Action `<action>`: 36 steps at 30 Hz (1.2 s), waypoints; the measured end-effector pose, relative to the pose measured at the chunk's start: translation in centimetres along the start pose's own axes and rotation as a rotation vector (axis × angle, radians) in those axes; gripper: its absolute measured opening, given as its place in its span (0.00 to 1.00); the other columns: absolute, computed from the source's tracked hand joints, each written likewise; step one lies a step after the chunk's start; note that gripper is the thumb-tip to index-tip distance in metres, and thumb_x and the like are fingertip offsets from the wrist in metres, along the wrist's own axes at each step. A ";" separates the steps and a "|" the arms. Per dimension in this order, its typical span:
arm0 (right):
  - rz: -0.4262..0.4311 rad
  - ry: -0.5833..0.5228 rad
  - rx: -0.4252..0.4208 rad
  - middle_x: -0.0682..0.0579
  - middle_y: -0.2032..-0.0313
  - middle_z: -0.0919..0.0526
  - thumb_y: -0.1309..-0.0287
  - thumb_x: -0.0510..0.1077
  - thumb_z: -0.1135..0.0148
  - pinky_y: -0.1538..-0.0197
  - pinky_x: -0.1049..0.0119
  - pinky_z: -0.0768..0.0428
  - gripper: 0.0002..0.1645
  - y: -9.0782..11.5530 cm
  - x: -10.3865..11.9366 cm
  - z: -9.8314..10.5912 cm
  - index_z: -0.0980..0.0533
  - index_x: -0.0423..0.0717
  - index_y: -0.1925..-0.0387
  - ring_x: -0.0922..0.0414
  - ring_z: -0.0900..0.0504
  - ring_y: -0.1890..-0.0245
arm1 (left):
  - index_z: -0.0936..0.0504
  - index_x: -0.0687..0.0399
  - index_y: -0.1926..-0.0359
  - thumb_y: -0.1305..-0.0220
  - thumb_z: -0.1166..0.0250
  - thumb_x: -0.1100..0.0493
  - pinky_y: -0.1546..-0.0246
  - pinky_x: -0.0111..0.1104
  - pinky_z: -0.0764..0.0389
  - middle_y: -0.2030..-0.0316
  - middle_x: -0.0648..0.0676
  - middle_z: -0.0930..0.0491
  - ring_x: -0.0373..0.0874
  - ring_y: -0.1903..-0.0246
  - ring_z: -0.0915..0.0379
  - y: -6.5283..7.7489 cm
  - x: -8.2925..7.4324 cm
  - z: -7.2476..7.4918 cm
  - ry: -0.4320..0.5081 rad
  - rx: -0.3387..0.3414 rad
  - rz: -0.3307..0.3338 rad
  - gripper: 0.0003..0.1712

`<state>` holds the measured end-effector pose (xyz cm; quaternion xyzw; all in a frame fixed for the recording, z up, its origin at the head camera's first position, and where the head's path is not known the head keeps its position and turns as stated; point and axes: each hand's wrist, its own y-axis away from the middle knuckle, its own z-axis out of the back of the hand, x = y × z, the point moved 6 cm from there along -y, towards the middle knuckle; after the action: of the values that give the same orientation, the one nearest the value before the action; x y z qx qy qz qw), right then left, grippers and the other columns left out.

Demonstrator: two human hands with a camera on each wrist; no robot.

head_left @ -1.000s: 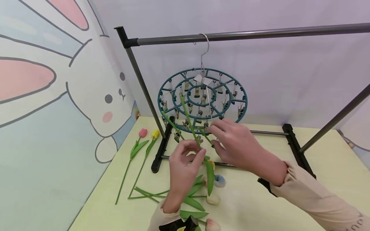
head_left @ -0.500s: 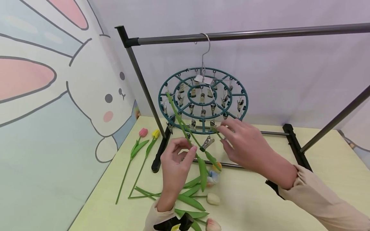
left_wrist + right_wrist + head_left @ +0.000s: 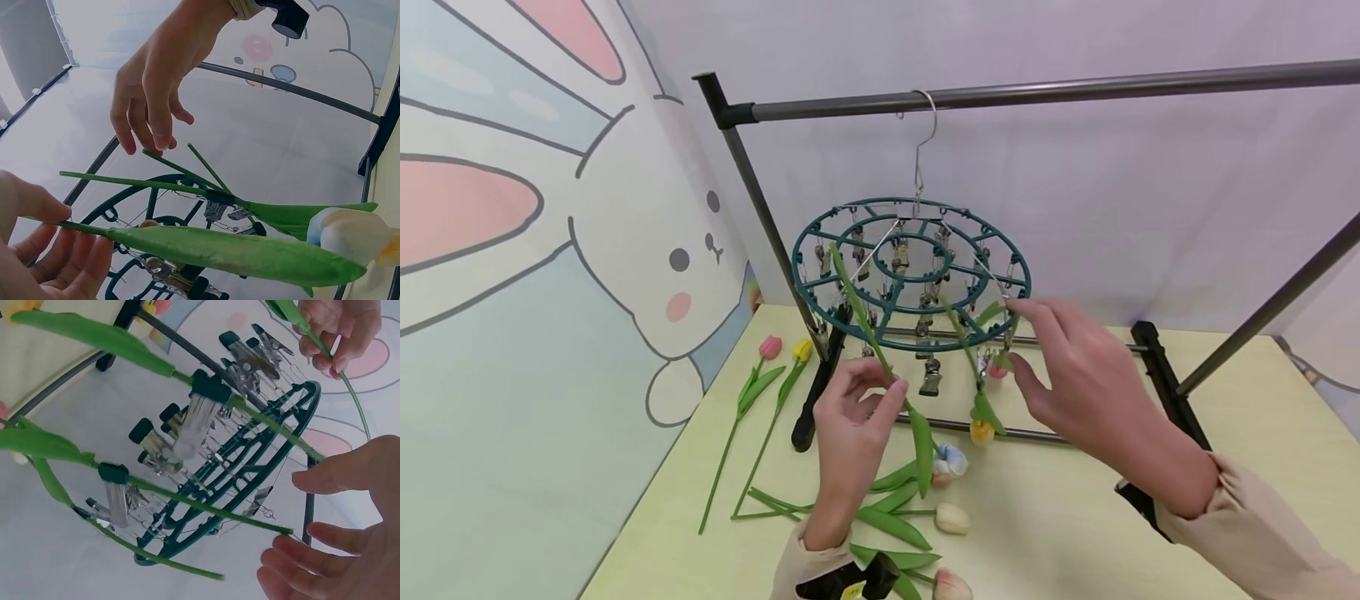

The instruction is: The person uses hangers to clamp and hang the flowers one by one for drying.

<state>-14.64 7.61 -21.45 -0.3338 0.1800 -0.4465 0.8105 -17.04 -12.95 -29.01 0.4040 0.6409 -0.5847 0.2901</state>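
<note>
My left hand (image 3: 853, 433) pinches the green stem of a blue-and-white tulip (image 3: 951, 461) between thumb and fingers. That tulip hangs head down, its long leaf (image 3: 237, 253) below the fingertips. My right hand (image 3: 1090, 375) is at the right rim of a round green clip hanger (image 3: 889, 312), thumb and fingers spread apart. A stem end (image 3: 281, 530) lies by its fingertips; whether they touch is unclear. From the hanger's clips (image 3: 114, 494) hang several tulips upside down, among them a yellow one (image 3: 982, 432) and a pink one (image 3: 997, 372).
The hanger hooks over a dark metal rack bar (image 3: 1075, 87). On the table (image 3: 1112, 517) lie a pink tulip (image 3: 770, 347), a yellow tulip (image 3: 802, 350), a white tulip (image 3: 952, 518) and a pale pink tulip (image 3: 952, 585). A rabbit-printed wall (image 3: 647, 208) stands at left.
The hanger has turned and tilted, and the clipped tulips have swung right. My right hand has moved right with its fingers spreading wider. My left hand shifted slightly left, still pinching the stem.
</note>
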 end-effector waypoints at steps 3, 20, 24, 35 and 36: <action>-0.015 -0.017 -0.076 0.37 0.57 0.25 0.58 0.36 0.34 0.80 0.54 0.26 0.28 0.4 0.1 0.6 0.27 0.34 0.51 0.45 0.25 0.68 | 0.25 0.65 0.57 0.41 0.36 0.69 0.67 0.37 0.17 0.64 0.61 0.25 0.50 0.63 0.24 -0.1 0.3 -0.3 0.009 0.006 0.007 0.11; -0.276 -0.364 0.287 0.49 0.68 0.18 0.45 0.39 0.34 0.80 0.68 0.27 0.15 1.7 -3.5 -6.6 0.24 0.40 0.56 0.63 0.25 0.81 | 0.27 0.71 0.56 0.40 0.37 0.70 0.66 0.41 0.16 0.61 0.64 0.24 0.53 0.61 0.24 -0.1 1.3 -2.2 0.044 0.067 0.048 0.12; -0.267 -0.419 0.260 0.54 0.73 0.19 0.44 0.38 0.34 0.83 0.70 0.29 0.11 1.6 -3.9 -6.9 0.22 0.44 0.58 0.66 0.32 0.87 | 0.26 0.68 0.57 0.40 0.37 0.69 0.66 0.42 0.16 0.62 0.62 0.24 0.52 0.61 0.23 -0.2 1.3 -2.1 0.046 0.064 0.048 0.11; -0.329 -0.520 0.265 0.51 0.62 0.18 0.46 0.36 0.33 0.73 0.72 0.18 0.13 1.7 -3.7 -6.7 0.21 0.44 0.56 0.61 0.17 0.69 | 0.26 0.66 0.57 0.40 0.36 0.68 0.68 0.43 0.16 0.64 0.63 0.25 0.51 0.63 0.23 -0.4 1.5 -2.0 0.071 0.069 0.035 0.11; -0.339 -0.528 0.270 0.51 0.62 0.18 0.45 0.36 0.34 0.73 0.72 0.18 0.13 1.7 -3.6 -6.6 0.21 0.43 0.56 0.61 0.17 0.69 | 0.26 0.65 0.57 0.39 0.37 0.68 0.68 0.44 0.17 0.65 0.63 0.25 0.51 0.63 0.23 -0.4 1.6 -2.0 0.073 0.070 0.033 0.11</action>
<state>-19.47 8.81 -27.37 -0.3527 -0.1548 -0.4930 0.7801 -17.98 -10.74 -29.82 0.4456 0.6233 -0.5868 0.2620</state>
